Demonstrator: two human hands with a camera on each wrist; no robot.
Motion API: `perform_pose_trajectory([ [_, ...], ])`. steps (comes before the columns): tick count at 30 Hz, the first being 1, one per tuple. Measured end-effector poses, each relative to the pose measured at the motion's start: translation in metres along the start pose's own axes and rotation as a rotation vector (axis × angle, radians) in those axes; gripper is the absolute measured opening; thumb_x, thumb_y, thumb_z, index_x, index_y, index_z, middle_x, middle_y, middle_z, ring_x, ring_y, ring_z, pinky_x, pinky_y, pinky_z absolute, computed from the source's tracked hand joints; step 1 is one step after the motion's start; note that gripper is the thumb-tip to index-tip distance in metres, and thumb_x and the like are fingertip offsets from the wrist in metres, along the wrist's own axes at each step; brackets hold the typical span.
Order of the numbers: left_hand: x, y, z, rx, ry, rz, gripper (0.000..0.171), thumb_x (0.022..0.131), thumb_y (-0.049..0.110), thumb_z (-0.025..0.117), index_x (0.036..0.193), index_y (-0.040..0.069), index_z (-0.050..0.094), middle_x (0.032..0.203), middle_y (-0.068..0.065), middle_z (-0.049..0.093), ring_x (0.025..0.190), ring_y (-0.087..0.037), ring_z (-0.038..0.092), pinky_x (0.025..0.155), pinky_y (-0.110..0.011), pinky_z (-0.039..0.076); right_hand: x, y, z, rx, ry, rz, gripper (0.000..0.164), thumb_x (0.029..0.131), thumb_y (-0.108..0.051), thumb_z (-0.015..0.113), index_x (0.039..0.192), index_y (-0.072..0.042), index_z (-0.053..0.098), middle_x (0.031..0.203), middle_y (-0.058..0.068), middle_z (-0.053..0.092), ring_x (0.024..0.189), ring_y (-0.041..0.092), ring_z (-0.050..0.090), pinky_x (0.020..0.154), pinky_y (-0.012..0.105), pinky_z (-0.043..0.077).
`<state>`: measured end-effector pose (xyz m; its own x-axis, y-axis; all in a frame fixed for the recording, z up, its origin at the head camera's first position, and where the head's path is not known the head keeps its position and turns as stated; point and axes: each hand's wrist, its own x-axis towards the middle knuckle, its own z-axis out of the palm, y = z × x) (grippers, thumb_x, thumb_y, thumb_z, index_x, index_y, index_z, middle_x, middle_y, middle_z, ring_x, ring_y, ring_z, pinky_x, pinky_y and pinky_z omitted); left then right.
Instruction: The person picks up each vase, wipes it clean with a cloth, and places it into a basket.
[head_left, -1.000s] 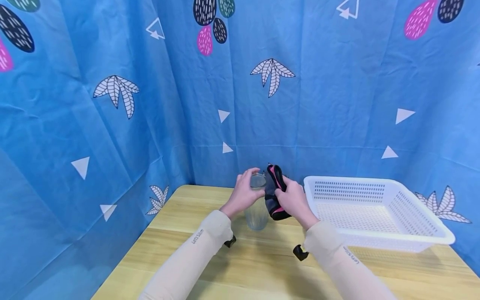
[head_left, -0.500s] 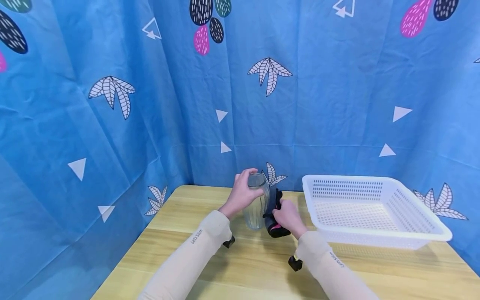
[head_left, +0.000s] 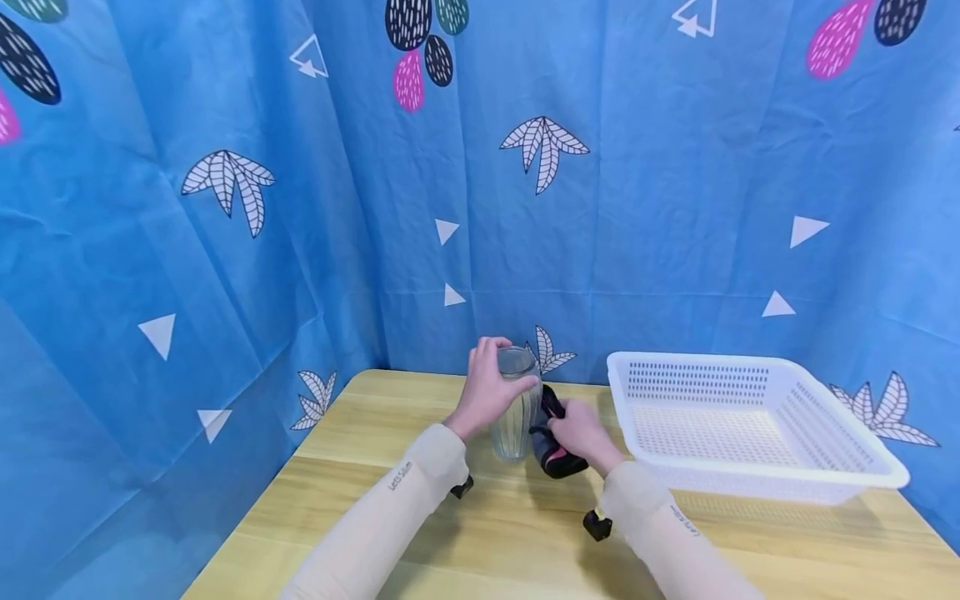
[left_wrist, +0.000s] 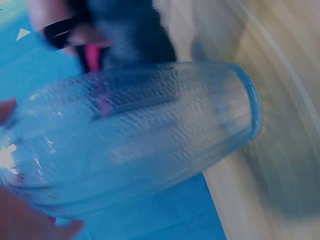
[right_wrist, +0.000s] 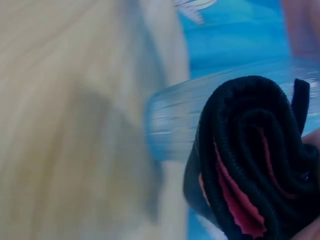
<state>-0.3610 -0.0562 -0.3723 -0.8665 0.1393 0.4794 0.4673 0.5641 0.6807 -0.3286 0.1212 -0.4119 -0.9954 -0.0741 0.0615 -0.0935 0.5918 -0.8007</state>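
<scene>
A clear ribbed glass vase [head_left: 512, 433] stands near the back of the wooden table, slightly tilted in the head view. My left hand [head_left: 489, 390] grips it from the left near the rim, thumb in front. My right hand [head_left: 581, 432] holds a rolled black and dark-grey cloth piece [head_left: 558, 461] with a pink lining, close along the vase's right side. The right wrist view shows the roll [right_wrist: 250, 150] end-on, its layers wound into a spiral with a strap sticking out. Through the glass [left_wrist: 150, 135], the left wrist view shows the dark cloth and some pink.
To the right of my right hand sits a white perforated plastic basket [head_left: 750, 479] on the table [head_left: 360, 500]. A blue patterned curtain [head_left: 645, 208] hangs behind the table and along its left side.
My right hand has lowered the rolled cloth from beside the vase's rim to its lower right side, also turning it. My left hand keeps its grip on the vase.
</scene>
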Motion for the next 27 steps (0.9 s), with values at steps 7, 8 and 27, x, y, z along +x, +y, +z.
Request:
perform_pose_trajectory([
  [7,0.004,0.004,-0.003,0.026,-0.031,-0.037,0.064,0.080,0.027,0.081,0.135,0.016,0.051,0.137,-0.001,0.051,0.128,-0.024,0.039,0.105,-0.045,0.041,-0.005,-0.037,-0.035,-0.014,0.065,-0.095,0.046,0.092,-0.006,0.056,0.137,-0.008,0.062,0.104,0.020,0.070,0.068,0.019,0.066,0.064,0.031,0.053],
  [8,0.003,0.004,-0.003,0.023,-0.041,-0.044,0.064,0.080,0.025,0.081,0.136,0.017,0.051,0.137,0.000,0.051,0.128,-0.024,0.039,0.105,-0.044,0.041,-0.006,-0.042,-0.039,-0.005,0.072,-0.105,0.049,0.092,-0.006,0.056,0.141,-0.009,0.059,0.108,0.022,0.070,0.070,0.019,0.067,0.063,0.031,0.054],
  [27,0.003,0.001,-0.001,-0.103,-0.100,-0.020,0.064,0.077,0.018,0.074,0.137,0.021,0.050,0.140,-0.003,0.049,0.128,-0.027,0.037,0.100,-0.046,0.044,0.004,-0.012,-0.017,-0.092,0.140,-0.030,0.040,0.094,-0.012,0.055,0.129,0.005,0.060,0.119,0.029,0.067,0.099,0.034,0.068,0.086,0.046,0.055],
])
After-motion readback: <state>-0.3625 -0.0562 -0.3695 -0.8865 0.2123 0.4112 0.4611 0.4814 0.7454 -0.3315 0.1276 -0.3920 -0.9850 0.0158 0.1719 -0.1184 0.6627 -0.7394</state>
